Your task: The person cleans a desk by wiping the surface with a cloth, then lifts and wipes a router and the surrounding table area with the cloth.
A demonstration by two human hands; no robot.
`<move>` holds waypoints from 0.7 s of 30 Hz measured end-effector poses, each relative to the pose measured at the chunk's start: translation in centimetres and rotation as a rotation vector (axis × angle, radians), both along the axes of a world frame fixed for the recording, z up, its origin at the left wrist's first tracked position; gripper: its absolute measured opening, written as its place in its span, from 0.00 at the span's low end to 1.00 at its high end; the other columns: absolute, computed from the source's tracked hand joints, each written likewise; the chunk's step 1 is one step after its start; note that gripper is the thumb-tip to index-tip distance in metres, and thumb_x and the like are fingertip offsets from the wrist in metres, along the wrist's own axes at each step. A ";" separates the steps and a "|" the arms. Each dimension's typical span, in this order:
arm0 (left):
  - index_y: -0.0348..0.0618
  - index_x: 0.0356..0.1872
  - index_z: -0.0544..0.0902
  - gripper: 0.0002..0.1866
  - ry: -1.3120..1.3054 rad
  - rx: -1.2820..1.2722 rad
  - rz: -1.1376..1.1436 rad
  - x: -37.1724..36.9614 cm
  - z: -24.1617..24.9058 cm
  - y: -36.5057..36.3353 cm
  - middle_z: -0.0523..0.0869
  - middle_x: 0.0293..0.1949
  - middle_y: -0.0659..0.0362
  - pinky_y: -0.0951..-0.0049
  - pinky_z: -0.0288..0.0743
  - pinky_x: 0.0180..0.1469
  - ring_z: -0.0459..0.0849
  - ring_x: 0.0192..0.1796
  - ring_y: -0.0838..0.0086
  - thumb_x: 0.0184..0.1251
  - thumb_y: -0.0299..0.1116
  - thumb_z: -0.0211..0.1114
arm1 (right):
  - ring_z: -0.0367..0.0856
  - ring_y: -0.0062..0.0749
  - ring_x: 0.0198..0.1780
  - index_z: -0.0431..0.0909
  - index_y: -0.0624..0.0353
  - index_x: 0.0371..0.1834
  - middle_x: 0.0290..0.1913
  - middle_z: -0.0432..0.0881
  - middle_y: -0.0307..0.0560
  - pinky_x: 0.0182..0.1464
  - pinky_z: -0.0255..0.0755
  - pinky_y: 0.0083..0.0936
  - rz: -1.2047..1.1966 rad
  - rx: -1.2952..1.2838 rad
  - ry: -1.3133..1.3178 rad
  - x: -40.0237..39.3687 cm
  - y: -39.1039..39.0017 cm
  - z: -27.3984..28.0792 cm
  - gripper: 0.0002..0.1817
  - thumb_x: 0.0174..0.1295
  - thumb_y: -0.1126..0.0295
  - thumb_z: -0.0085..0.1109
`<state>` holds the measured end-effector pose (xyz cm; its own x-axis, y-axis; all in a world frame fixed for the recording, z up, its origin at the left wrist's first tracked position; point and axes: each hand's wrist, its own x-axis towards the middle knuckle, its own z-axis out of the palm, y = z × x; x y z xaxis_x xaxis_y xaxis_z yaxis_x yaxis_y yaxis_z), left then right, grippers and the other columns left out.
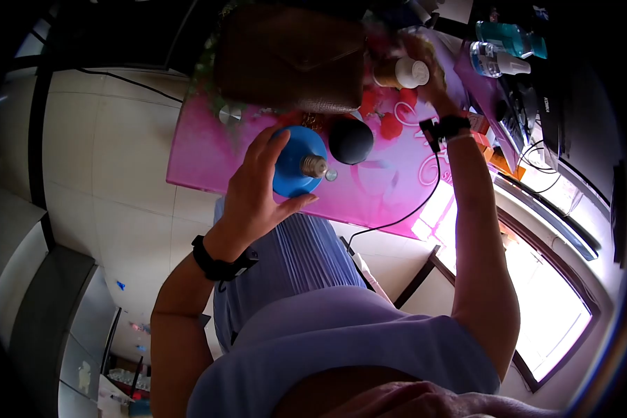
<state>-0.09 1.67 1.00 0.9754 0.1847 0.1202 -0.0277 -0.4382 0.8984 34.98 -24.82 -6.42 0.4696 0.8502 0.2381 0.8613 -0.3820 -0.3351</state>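
My left hand (258, 191) sits near centre, fingers (268, 143) curled in a grip; my right hand (425, 70) reaches out toward one o'clock, fingers closed

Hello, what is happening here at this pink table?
A person works with both hands over a pink glossy table. The left hand grips a blue round object with a small metal neck. The right hand holds a small brown bottle with a white cap farther back. Between them sits a black round ball-like object, and a brown leather bag stands behind. Clear plastic bottles lie at the far right.
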 end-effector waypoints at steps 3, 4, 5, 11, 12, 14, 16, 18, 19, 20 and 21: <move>0.40 0.68 0.60 0.51 -0.016 -0.025 0.024 -0.2 0.3 -0.1 0.68 0.64 0.42 0.56 0.74 0.59 0.72 0.63 0.48 0.41 0.39 0.82 | 0.64 0.47 0.68 0.63 0.55 0.68 0.65 0.69 0.54 0.70 0.56 0.37 -0.143 -0.019 0.315 -1.6 -1.9 -0.5 0.31 0.59 0.72 0.57; 0.40 0.68 0.60 0.52 -0.013 -0.031 0.034 -0.3 0.5 0.0 0.68 0.64 0.43 0.56 0.74 0.59 0.72 0.63 0.48 0.41 0.39 0.82 | 0.64 0.48 0.68 0.63 0.55 0.68 0.65 0.69 0.54 0.70 0.56 0.37 -0.187 -0.012 0.423 -1.4 -2.7 -1.1 0.30 0.60 0.72 0.56; 0.39 0.68 0.60 0.52 -0.011 -0.036 0.044 -0.4 0.7 0.1 0.68 0.64 0.43 0.56 0.74 0.59 0.72 0.63 0.48 0.40 0.39 0.82 | 0.64 0.48 0.68 0.63 0.56 0.68 0.65 0.69 0.55 0.70 0.56 0.37 -0.166 -0.044 0.281 0.5 -3.7 -2.3 0.30 0.61 0.71 0.55; 0.42 0.67 0.59 0.52 -0.013 0.067 0.048 -0.8 0.3 1.1 0.66 0.63 0.41 0.59 0.81 0.50 0.76 0.58 0.47 0.40 0.41 0.82 | 0.67 0.51 0.65 0.65 0.57 0.64 0.61 0.71 0.56 0.65 0.61 0.38 -0.231 -0.133 -0.194 7.9 -2.7 -3.1 0.22 0.67 0.67 0.47; 0.42 0.67 0.59 0.52 -0.013 0.064 0.044 -0.7 0.2 0.9 0.66 0.63 0.41 0.59 0.81 0.50 0.76 0.58 0.47 0.40 0.41 0.82 | 0.66 0.50 0.66 0.65 0.57 0.65 0.63 0.70 0.57 0.66 0.61 0.39 -0.257 -0.214 -0.214 7.6 -2.4 -2.6 0.23 0.66 0.67 0.47; 0.42 0.67 0.59 0.52 -0.035 0.076 0.040 -0.7 0.1 0.8 0.66 0.63 0.41 0.59 0.81 0.51 0.75 0.59 0.47 0.41 0.41 0.81 | 0.64 0.50 0.68 0.64 0.55 0.66 0.65 0.69 0.56 0.66 0.59 0.41 -0.292 -0.317 -0.237 7.3 -1.9 -1.7 0.24 0.66 0.67 0.47; 0.42 0.67 0.59 0.52 -0.036 0.083 0.029 -0.6 0.6 0.7 0.66 0.63 0.41 0.59 0.81 0.51 0.75 0.59 0.48 0.41 0.42 0.81 | 0.62 0.48 0.69 0.63 0.53 0.67 0.66 0.67 0.54 0.67 0.57 0.43 -0.293 -0.270 -0.217 6.5 -2.2 -2.0 0.24 0.66 0.65 0.47; 0.42 0.67 0.59 0.52 -0.046 0.093 0.026 -0.7 0.8 0.9 0.66 0.63 0.41 0.59 0.81 0.51 0.75 0.59 0.48 0.41 0.42 0.81 | 0.61 0.47 0.70 0.63 0.51 0.67 0.67 0.66 0.51 0.68 0.55 0.45 -0.287 -0.218 -0.192 5.5 -2.3 -2.2 0.25 0.66 0.64 0.47; 0.42 0.68 0.59 0.52 -0.054 0.088 0.025 -0.8 1.0 0.8 0.66 0.63 0.41 0.59 0.80 0.52 0.75 0.60 0.48 0.41 0.42 0.81 | 0.60 0.46 0.71 0.62 0.50 0.68 0.68 0.65 0.50 0.68 0.54 0.46 -0.279 -0.200 -0.179 5.0 -2.4 -2.5 0.25 0.66 0.63 0.47; 0.42 0.68 0.59 0.52 -0.067 0.083 0.021 -0.6 1.0 0.7 0.67 0.63 0.41 0.59 0.80 0.52 0.75 0.60 0.48 0.42 0.41 0.81 | 0.59 0.45 0.71 0.62 0.49 0.68 0.69 0.64 0.49 0.68 0.53 0.46 -0.271 -0.183 -0.175 4.3 -2.6 -2.5 0.26 0.67 0.62 0.47; 0.42 0.68 0.59 0.52 -0.081 0.083 0.013 -0.6 0.9 0.6 0.67 0.63 0.41 0.59 0.80 0.52 0.75 0.60 0.48 0.42 0.41 0.81 | 0.58 0.45 0.72 0.61 0.48 0.69 0.69 0.63 0.48 0.68 0.52 0.47 -0.269 -0.175 -0.165 3.2 -2.9 -2.3 0.26 0.67 0.62 0.47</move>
